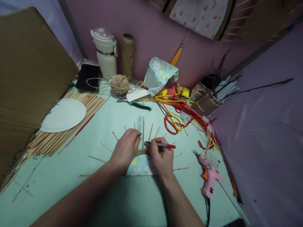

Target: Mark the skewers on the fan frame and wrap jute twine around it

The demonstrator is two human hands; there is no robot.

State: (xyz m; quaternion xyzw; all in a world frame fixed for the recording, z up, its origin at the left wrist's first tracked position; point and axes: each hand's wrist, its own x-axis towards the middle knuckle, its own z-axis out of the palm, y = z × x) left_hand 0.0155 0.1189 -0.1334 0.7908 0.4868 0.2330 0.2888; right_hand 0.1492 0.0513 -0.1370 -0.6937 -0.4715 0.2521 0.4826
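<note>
In the middle of the table lies a half-round piece covered in pale floral cloth (139,167), with thin wooden sticks (97,159) fanning out around its curved side. A clear ruler (140,124) stretches away from that curved edge, alongside one of the sticks. My left hand (126,147) grips the ruler's left side between thumb and fingers. Held in my right hand (163,157) is a pen with a red end (168,145), its tip pointing left close to the ruler's right edge. Whether the tip touches a stick I cannot tell.
Many loose sticks (94,107) and a white oval (65,115) lie left, beside cardboard (30,63). Behind are a twine ball (120,84), green-handled pliers (140,106) and scissors (170,125). A pink glue gun (208,176), its light red, lies right with its cord towards me.
</note>
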